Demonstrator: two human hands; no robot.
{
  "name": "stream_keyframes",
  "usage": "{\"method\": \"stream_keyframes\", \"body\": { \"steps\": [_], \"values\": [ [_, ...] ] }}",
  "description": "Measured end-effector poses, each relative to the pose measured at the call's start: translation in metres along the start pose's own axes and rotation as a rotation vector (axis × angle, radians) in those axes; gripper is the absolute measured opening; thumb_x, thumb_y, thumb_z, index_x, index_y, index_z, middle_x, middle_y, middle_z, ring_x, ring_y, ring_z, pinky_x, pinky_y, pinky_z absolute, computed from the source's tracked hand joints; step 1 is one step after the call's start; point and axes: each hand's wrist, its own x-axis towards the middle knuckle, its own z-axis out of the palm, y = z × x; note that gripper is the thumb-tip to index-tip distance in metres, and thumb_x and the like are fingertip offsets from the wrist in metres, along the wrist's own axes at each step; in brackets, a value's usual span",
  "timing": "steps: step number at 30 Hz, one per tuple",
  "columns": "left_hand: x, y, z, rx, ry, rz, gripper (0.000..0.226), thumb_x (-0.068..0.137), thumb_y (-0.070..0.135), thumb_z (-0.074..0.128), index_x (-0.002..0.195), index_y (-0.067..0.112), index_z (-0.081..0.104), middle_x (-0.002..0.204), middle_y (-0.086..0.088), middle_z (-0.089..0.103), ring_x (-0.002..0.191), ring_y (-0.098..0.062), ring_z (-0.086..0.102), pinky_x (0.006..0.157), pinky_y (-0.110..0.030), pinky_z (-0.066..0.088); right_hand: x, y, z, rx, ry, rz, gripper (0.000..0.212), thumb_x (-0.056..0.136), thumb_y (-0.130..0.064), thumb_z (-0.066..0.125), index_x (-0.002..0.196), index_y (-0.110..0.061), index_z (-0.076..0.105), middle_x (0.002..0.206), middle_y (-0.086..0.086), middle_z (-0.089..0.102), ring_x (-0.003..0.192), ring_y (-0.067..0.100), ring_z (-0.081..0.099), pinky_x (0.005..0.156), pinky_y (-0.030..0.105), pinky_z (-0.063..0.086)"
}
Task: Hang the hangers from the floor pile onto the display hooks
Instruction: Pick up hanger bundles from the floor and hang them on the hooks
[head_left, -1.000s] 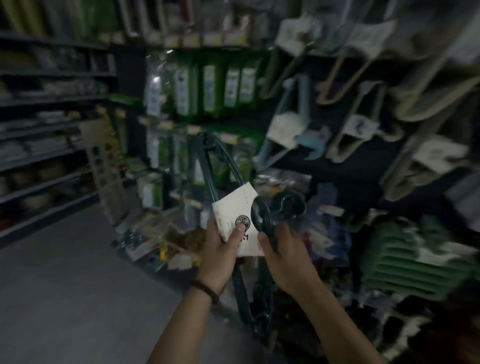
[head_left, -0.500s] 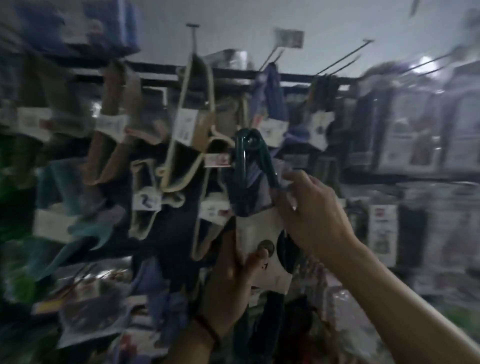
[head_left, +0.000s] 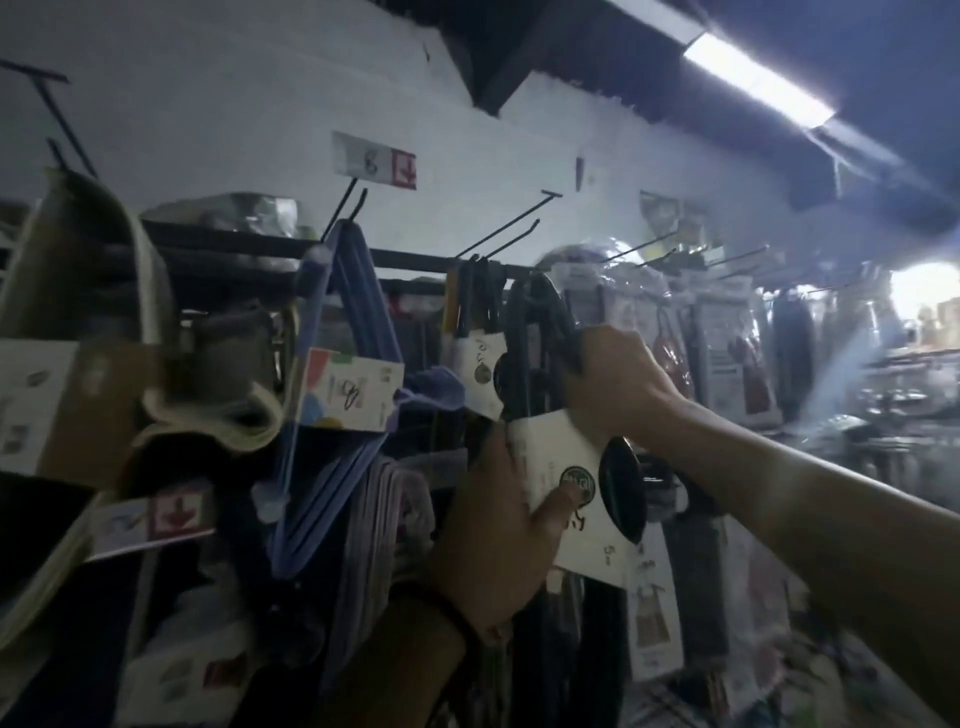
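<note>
Head view, item by item.

Your right hand (head_left: 613, 379): fingers curled tight round the neck of the dark green plastic hanger bundle (head_left: 550, 306), just under its hook loops.

Your left hand (head_left: 493, 530): lower and apart from the right, palm behind the bundle, thumb pinching its white cardboard sleeve (head_left: 550, 452).

Bundle: raised and tilted, loops just below the black wire display peg (head_left: 498, 240). Blur hides whether any loop is over the wire.

Risk one: release early and the whole bundle likely drops, since only your hands visibly carry it.

Risk two: your left grip is on card, which could slide or tear under the weight.

Risk three: the hung dark hanger set with a white tag (head_left: 478, 358) sits just beside, on the left. A sideways nudge could lift it off its wire.

Beyond: violet-blue plastic hangers (head_left: 358, 312), further left.
</note>
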Motion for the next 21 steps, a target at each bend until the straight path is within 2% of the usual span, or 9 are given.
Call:
{"method": "stream_keyframes", "body": {
  "steps": [2,4,7,10,11,13,16,18,21],
  "values": [
    [0.041,0.005,-0.013,0.127,0.034,0.115,0.070,0.095,0.039,0.071,0.152,0.044,0.031,0.144,0.015,0.053,0.129,-0.010,0.059,0.103,-0.037,0.056,0.035,-0.001,0.002,-0.017,0.029,0.004,0.040,0.103,-0.027,0.058,0.064,-0.019,0.057,0.058,-0.001,0.060,0.046,0.011,0.058,0.039,0.017,0.041],
    [0.078,0.013,-0.025,0.350,0.042,0.216,0.070,0.098,0.039,0.068,0.154,0.039,0.026,0.149,0.007,0.044,0.131,-0.018,0.056,0.104,-0.044,0.056,0.067,-0.001,0.007,-0.055,0.059,0.006,0.037,0.103,-0.027,0.059,0.068,-0.016,0.058,0.063,0.001,0.063,0.050,0.011,0.057,0.044,0.019,0.047],
    [0.124,0.019,-0.036,0.601,0.017,0.238,0.079,0.101,0.040,0.066,0.158,0.034,0.012,0.162,0.005,0.029,0.138,-0.020,0.049,0.109,-0.043,0.053,0.110,0.003,0.016,-0.131,0.111,0.005,0.015,0.100,-0.017,0.062,0.094,-0.005,0.070,0.088,0.009,0.071,0.072,0.022,0.065,0.070,0.035,0.060],
    [0.166,0.017,-0.046,0.685,-0.019,0.237,0.093,0.101,0.036,0.065,0.164,0.036,-0.003,0.171,0.008,0.018,0.146,-0.024,0.045,0.114,-0.048,0.049,0.147,0.008,0.025,-0.189,0.192,0.008,0.016,0.101,-0.011,0.062,0.106,0.000,0.072,0.095,0.016,0.075,0.084,0.029,0.074,0.087,0.043,0.062],
    [0.177,0.015,-0.048,0.712,-0.033,0.250,0.095,0.101,0.035,0.065,0.163,0.041,-0.007,0.173,0.011,0.012,0.150,-0.026,0.041,0.115,-0.051,0.048,0.156,0.010,0.027,-0.160,0.223,0.024,0.016,0.101,-0.012,0.062,0.105,0.000,0.072,0.095,0.017,0.076,0.087,0.031,0.076,0.085,0.045,0.063],
    [0.195,0.013,-0.051,0.786,-0.056,0.276,0.099,0.100,0.037,0.066,0.160,0.047,-0.011,0.174,0.017,-0.001,0.161,-0.031,0.018,0.120,-0.059,0.039,0.171,0.015,0.035,-0.068,0.285,0.049,0.015,0.100,-0.014,0.063,0.104,-0.001,0.070,0.095,0.018,0.075,0.089,0.034,0.076,0.078,0.046,0.065],
    [0.210,0.010,-0.052,0.916,-0.064,0.272,0.097,0.101,0.043,0.064,0.164,0.040,-0.010,0.175,0.013,-0.006,0.163,-0.033,-0.003,0.127,-0.062,0.025,0.183,0.027,0.055,-0.068,0.331,0.046,0.019,0.102,-0.015,0.055,0.110,0.000,0.063,0.101,0.021,0.072,0.095,0.037,0.073,0.077,0.042,0.060],
    [0.215,0.007,-0.047,0.950,-0.091,0.272,0.095,0.102,0.047,0.060,0.165,0.036,-0.010,0.175,0.009,-0.004,0.163,-0.031,-0.004,0.129,-0.058,0.021,0.187,0.037,0.069,-0.062,0.323,0.053,0.021,0.103,-0.016,0.053,0.115,0.000,0.059,0.107,0.022,0.070,0.100,0.040,0.072,0.076,0.040,0.056],
    [0.222,0.001,-0.038,0.977,-0.132,0.239,0.100,0.100,0.050,0.064,0.165,0.036,-0.011,0.175,0.010,-0.009,0.161,-0.024,0.013,0.126,-0.042,0.025,0.199,0.051,0.080,0.000,0.294,0.068,0.031,0.104,-0.019,0.056,0.127,0.003,0.058,0.108,0.025,0.072,0.101,0.042,0.072,0.073,0.039,0.054]
  ]
}}
